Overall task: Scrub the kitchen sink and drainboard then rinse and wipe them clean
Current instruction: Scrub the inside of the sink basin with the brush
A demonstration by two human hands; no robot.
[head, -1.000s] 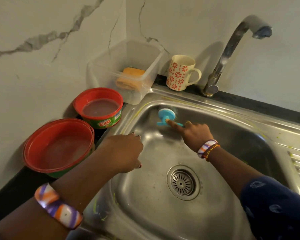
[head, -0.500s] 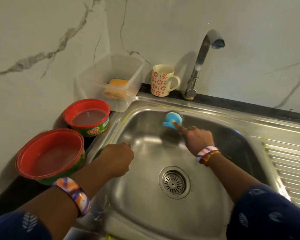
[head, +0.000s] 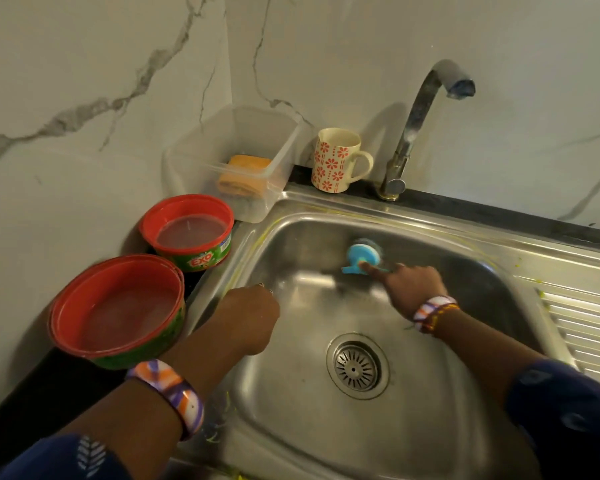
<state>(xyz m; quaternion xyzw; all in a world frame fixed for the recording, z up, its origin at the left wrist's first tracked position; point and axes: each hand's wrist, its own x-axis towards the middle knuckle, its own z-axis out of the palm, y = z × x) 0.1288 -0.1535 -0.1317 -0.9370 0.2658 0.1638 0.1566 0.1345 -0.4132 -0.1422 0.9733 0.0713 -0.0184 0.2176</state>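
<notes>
The steel sink [head: 326,427] fills the middle of the view, its round drain [head: 356,366] in the floor. My right hand [head: 409,282] grips a blue scrubber [head: 362,255] and presses its round head against the back wall of the basin, forefinger laid along the handle. My left hand [head: 248,317] rests on the sink's left rim with its fingers curled over the edge. The ribbed drainboard [head: 589,323] lies at the right, with small yellow-green specks near its inner edge.
The tap [head: 416,133] arches over the back rim. A flowered mug [head: 336,160] stands beside it. A clear tub [head: 284,140] with an orange sponge [head: 246,174] sits in the corner. Two red-rimmed soap tubs [head: 187,230] [head: 116,310] stand left of the sink.
The scrubber and my right hand have slid right along the back wall of the basin. My left hand has stayed on the left rim. The view has shifted.
</notes>
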